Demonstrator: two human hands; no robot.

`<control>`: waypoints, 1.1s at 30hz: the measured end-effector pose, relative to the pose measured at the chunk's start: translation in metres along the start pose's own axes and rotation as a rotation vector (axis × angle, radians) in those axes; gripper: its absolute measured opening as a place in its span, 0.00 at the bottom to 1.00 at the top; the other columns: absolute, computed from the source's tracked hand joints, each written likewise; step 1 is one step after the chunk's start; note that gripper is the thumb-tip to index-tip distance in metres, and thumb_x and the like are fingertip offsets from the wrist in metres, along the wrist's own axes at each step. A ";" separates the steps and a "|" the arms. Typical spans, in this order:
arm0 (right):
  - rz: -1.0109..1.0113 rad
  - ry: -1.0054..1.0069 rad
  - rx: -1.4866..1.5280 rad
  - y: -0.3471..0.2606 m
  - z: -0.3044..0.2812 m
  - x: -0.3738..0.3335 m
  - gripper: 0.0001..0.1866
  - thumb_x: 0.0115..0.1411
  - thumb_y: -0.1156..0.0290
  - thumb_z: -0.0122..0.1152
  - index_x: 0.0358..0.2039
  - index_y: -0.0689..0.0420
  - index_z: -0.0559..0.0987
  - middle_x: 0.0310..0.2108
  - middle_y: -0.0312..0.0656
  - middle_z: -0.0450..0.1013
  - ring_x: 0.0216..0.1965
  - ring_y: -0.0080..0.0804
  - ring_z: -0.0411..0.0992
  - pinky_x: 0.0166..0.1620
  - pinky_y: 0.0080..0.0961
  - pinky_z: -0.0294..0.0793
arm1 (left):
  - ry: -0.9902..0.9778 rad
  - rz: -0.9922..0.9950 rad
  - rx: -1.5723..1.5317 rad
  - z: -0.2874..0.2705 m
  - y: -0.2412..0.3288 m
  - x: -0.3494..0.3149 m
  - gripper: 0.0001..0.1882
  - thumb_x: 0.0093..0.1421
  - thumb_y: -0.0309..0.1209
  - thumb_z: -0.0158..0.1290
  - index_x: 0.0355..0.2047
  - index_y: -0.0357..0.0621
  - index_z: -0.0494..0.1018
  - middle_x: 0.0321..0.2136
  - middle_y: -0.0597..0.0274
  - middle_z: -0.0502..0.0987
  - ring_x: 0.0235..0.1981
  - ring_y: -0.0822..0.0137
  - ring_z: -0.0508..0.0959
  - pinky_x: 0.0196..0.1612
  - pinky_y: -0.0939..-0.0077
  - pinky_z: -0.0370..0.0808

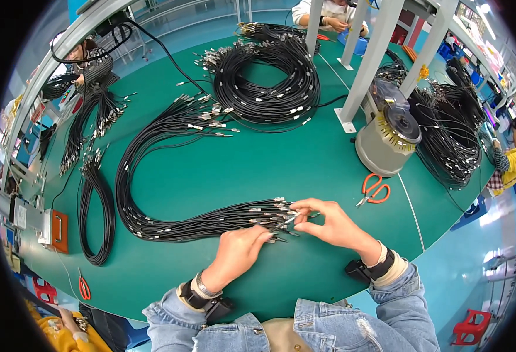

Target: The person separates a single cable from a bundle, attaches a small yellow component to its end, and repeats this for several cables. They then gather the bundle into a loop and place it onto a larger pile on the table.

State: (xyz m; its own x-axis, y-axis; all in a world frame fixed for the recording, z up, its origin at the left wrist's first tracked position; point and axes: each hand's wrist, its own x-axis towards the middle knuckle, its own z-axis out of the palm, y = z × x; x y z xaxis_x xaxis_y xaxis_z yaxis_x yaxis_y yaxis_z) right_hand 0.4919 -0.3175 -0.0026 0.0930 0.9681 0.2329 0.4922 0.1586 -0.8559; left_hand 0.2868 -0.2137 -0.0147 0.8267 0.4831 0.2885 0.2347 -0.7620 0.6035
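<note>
A long bundle of black cables (130, 176) curves in an S across the green table, its near ends fanned out in front of me. My left hand (241, 251) is closed in a pinch on a black cable (277, 225) near the tips of the bundle. My right hand (331, 223) has thumb and forefinger around the light metal connector at that cable's end. Whether the fingertips press on the connector is hard to see. Several other metal-tipped ends (258, 210) lie just left of my fingers.
A large black cable coil (230, 76) lies at the back, and a smaller loop (112, 226) at the left. Orange-handled snips (377, 191) rest by a grey round machine (381, 149). More cables (448, 141) pile up at the right. Grey posts (365, 70) rise from the table. Co-workers sit around it.
</note>
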 end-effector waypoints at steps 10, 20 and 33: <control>0.373 -0.109 0.664 0.006 0.020 -0.009 0.11 0.62 0.72 0.54 0.42 0.62 0.74 0.32 0.41 0.75 0.34 0.23 0.72 0.39 0.20 0.71 | 0.108 0.037 0.126 -0.004 -0.006 -0.036 0.05 0.53 0.27 0.57 0.29 0.40 0.75 0.20 0.59 0.75 0.20 0.58 0.76 0.23 0.71 0.72; 0.315 -0.127 0.636 0.006 0.036 -0.019 0.05 0.60 0.76 0.55 0.36 0.62 0.75 0.30 0.39 0.75 0.30 0.21 0.72 0.35 0.17 0.72 | 0.114 -0.066 -0.129 0.017 0.017 -0.017 0.08 0.53 0.26 0.58 0.33 0.37 0.74 0.21 0.58 0.77 0.21 0.63 0.77 0.24 0.75 0.72; 0.429 -0.125 0.749 0.017 0.036 -0.017 0.04 0.59 0.76 0.57 0.33 0.62 0.75 0.27 0.39 0.75 0.28 0.21 0.72 0.34 0.18 0.72 | -0.096 -0.319 -0.456 0.014 0.011 -0.022 0.05 0.57 0.23 0.54 0.34 0.35 0.73 0.20 0.60 0.76 0.20 0.75 0.75 0.23 0.82 0.69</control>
State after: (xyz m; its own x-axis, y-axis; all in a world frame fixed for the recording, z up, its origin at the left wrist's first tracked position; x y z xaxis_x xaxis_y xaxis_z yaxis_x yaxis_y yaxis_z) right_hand 0.4679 -0.3239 -0.0376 0.0228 0.9808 -0.1938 -0.2664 -0.1809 -0.9467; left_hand 0.2786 -0.2389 -0.0246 0.7989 0.6013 -0.0165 0.2532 -0.3112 0.9160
